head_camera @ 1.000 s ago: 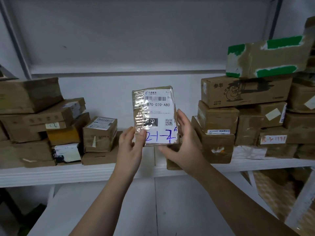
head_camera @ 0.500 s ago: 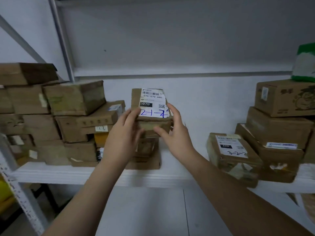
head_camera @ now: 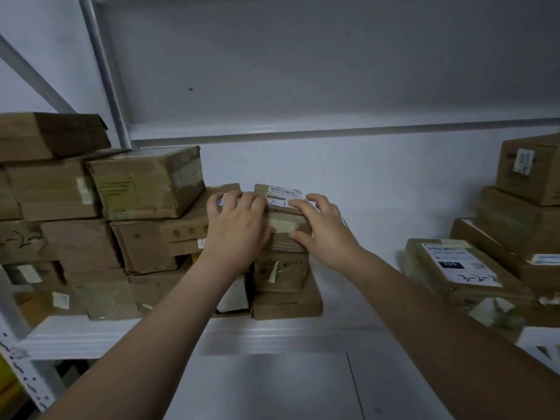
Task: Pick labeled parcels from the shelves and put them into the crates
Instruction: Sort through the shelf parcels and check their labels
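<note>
Where two brown cardboard boxes (head_camera: 281, 272) sit stacked near the middle of the white metal shelf (head_camera: 272, 331), a small brown cardboard parcel with a white printed label (head_camera: 283, 227) lies on top of them, label face up. Handwriting on the label is partly covered by fingers and not legible.

Left hand (head_camera: 239, 221): fingers curled over the parcel's upper left edge, thumb down on the front face.

Right hand (head_camera: 322, 227): fingers bent over the upper right corner, thumb pressed to the front face.

Both hands grip the parcel between them. Cannot tell whether it rests fully on the stack or is slightly raised.

Just beside the stack, left: a pile of worn brown cartons (head_camera: 145, 184).

Right, apart from the stack: a tape-wrapped brown parcel (head_camera: 463, 268), white label marked "220" and handwritten "3-2-2", lying tilted by taller brown boxes (head_camera: 527, 169).
</note>
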`<move>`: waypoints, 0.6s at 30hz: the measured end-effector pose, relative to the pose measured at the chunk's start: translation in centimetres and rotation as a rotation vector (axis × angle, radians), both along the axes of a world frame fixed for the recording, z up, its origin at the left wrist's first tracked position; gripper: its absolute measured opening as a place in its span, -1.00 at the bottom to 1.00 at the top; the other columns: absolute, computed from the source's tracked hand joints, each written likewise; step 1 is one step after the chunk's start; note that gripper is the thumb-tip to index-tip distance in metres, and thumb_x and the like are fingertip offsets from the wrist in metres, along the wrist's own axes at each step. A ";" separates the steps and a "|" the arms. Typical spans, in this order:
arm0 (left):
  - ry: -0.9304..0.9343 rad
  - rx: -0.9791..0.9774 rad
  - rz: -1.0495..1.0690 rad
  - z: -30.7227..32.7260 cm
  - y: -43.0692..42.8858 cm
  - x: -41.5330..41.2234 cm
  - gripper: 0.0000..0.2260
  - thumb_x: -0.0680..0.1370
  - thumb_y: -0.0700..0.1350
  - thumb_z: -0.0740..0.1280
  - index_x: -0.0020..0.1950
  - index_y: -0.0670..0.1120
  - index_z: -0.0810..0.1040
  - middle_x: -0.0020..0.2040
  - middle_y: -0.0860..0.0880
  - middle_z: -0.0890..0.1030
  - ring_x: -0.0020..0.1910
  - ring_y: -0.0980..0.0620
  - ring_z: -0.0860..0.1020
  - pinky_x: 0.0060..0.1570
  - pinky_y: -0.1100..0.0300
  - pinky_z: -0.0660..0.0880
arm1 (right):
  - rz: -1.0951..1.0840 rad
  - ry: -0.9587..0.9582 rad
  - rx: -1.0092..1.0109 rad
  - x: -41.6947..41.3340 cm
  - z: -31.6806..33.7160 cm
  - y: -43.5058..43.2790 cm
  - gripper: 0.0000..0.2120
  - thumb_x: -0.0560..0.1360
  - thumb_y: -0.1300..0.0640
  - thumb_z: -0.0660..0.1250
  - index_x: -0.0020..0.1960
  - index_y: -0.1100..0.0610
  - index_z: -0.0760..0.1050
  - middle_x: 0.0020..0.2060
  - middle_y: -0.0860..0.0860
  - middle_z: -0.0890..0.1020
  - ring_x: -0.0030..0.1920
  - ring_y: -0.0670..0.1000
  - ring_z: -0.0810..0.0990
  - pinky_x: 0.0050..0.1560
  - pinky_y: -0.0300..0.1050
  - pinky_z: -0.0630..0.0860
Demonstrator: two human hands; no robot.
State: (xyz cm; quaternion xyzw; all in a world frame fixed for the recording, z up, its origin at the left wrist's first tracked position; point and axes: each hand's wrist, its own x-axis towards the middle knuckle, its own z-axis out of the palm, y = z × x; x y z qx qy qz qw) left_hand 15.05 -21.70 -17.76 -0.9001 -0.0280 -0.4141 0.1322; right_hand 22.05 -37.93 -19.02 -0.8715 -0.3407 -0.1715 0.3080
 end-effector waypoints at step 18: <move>-0.031 -0.056 -0.134 0.4 -0.5 0.7 -0.64 0.46 0.09 0.35 0.16 -0.08 0.55 0.15 -0.14 0.56 0.18 -0.20 0.46 0.17 -0.16 0.28 | 0.001 -0.020 -0.051 -0.5 0.4 -1.3 -0.32 0.54 0.03 0.32 0.54 0.00 0.05 0.44 0.01 0.23 0.41 0.03 0.24 0.39 -0.03 0.28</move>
